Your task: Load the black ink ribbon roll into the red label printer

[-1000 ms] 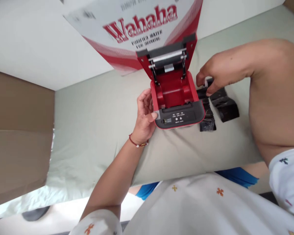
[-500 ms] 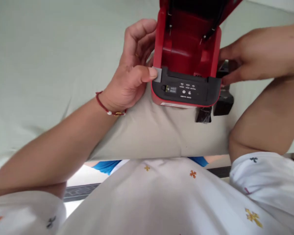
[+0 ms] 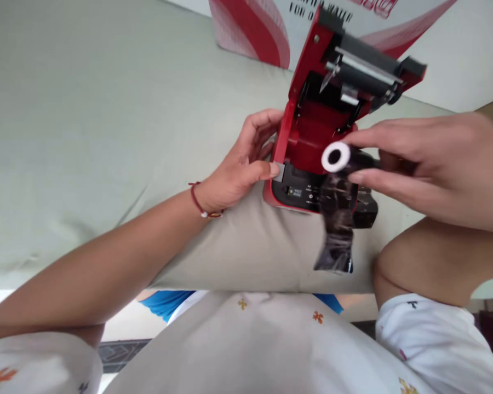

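A red and black label printer (image 3: pixel 287 128) stands on the cloth-covered table with its lid tilted up, so the red inner bay and the lid's roller show. My left hand (image 3: pixel 250 156) grips the printer's left side, its thumb pressed on a grey tab at the corner. Over the printer's right side, my right hand (image 3: pixel 427 164) pinches a small roll (image 3: pixel 359 160) with a white ring-shaped end and a dark outside. A glossy black strip (image 3: pixel 336 241) hangs from the roll across the printer's front panel.
A black object (image 3: pixel 365 210) lies against the printer's right side. Behind the printer stands a white and red printed carton (image 3: pixel 258 33). The pale green cloth (image 3: pixel 86 137) covers the table up to its front edge near my body.
My right hand has lifted from beside the printer with the roll and its black strip, moving over the printer. The view has shifted, showing the raised lid and carton. My left hand keeps its grip.
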The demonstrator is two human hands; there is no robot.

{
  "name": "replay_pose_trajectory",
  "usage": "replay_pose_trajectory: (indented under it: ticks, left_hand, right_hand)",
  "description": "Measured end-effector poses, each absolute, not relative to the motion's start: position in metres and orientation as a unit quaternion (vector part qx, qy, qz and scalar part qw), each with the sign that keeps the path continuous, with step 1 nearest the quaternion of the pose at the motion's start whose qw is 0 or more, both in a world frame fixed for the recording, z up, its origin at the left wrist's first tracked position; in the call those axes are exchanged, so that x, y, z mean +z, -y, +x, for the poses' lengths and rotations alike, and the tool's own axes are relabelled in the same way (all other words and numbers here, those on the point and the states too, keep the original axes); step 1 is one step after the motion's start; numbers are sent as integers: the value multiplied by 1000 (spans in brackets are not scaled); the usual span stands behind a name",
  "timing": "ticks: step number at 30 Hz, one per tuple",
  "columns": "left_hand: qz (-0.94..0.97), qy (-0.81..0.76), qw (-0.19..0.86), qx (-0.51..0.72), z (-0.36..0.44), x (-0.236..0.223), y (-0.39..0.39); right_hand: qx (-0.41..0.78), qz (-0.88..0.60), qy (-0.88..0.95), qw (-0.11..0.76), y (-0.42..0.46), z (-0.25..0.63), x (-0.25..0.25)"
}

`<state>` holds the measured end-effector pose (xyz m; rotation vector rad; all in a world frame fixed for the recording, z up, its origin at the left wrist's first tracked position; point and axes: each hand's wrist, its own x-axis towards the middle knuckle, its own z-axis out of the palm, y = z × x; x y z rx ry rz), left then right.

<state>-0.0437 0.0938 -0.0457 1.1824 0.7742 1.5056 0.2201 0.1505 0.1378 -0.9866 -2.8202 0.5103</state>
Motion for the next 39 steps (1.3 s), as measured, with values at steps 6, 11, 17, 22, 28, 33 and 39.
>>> replay_pose_trajectory:
  ticks: [6,11,17,22,28,33,39]
  left_hand:
    - [506,-299,523,617,-40,-56,-88]
    - [605,-395,289,628,-36,-53,-67]
    - [765,-329,-81,547,-16,-36,-40]
    - [791,-350,-98,492,-11,-32,-37]
    - [792,-351,-130,483,-13,-28,-36]
    - [789,-347,-133,489,-12,-27,-34]
    - [776,-352,-163,498,-11,-23,-31]
  right_hand:
    - [46,-394,917,-30,-157,177,114]
    - [7,-436,895,-95,-152,161,102]
    - [-2,-458,883,-102,-154,154,101]
    - [97,-399,912,-21,-150,167,107]
    - [85,-391,861,315,-149,197,126]
    - [13,-356,902,244,-172,202,115]
    - [31,-325,929,174,-157,205,129]
